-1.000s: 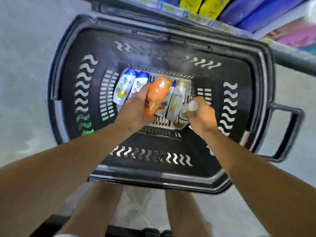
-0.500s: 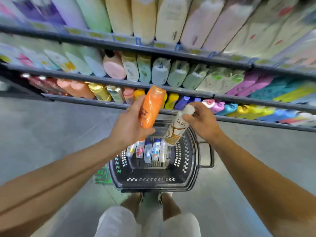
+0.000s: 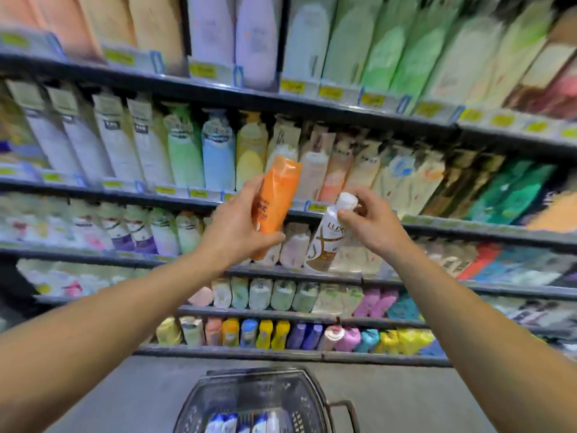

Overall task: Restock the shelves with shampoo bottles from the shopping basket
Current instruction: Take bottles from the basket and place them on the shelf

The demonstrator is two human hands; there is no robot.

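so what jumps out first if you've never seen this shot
Two raised hands at centre: the left hand grips an orange bottle, the right hand pinches a white bottle by its cap. Behind them, shelves packed with pastel bottles fill the view; the dark basket sits at the bottom edge.

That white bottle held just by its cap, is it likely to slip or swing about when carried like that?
Probably it swings: the right hand pinches only the cap of the white bottle, so the body hangs tilted below. Its glossy plastic looks fairly slippery. It seems rigid, showing no dents. Its weight cannot be judged.
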